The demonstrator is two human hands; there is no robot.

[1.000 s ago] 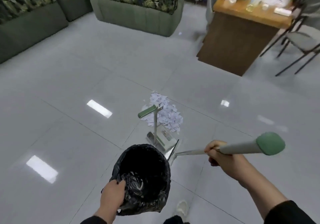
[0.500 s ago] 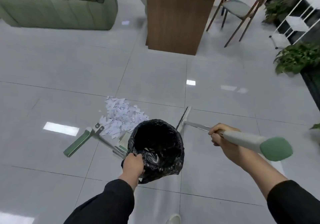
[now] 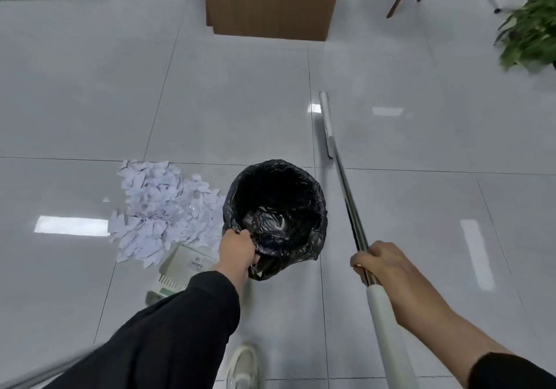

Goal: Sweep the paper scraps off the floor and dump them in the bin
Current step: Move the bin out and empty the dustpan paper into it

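Paper scraps (image 3: 162,211) lay in one loose heap on the floor (image 3: 75,102), just left of the bin; none were seen inside it, so by my reading the task was at its start: sweeping and dumping both remained.

Nearest you, a pale shoe (image 3: 243,364) showed at the bottom edge. Your left hand (image 3: 236,251) had its fingers (image 3: 240,233) closed over the near rim of the bin (image 3: 275,217), pinching the black liner; the bin sat upright, mouth open toward the camera, only crumpled liner visible within. Your right hand (image 3: 380,265) was wrapped fully around the broom handle (image 3: 350,208) where the metal shaft meets the white grip. The handle's long axis ran from your lower right up and away, slightly leftward, ending in the narrow broom head (image 3: 326,123), which appeared to rest on the floor well beyond and right of the bin, pointing away from you. The head was well apart from the heap, with the bin between them.

A dustpan (image 3: 180,268) lay partly hidden under your left sleeve, its front edge touching the near side of the heap.

Farther off stood a wooden cabinet (image 3: 267,0), with a potted plant (image 3: 529,30) at far right.

Next move, as judged: release the bin and bring the broom head across to the heap.
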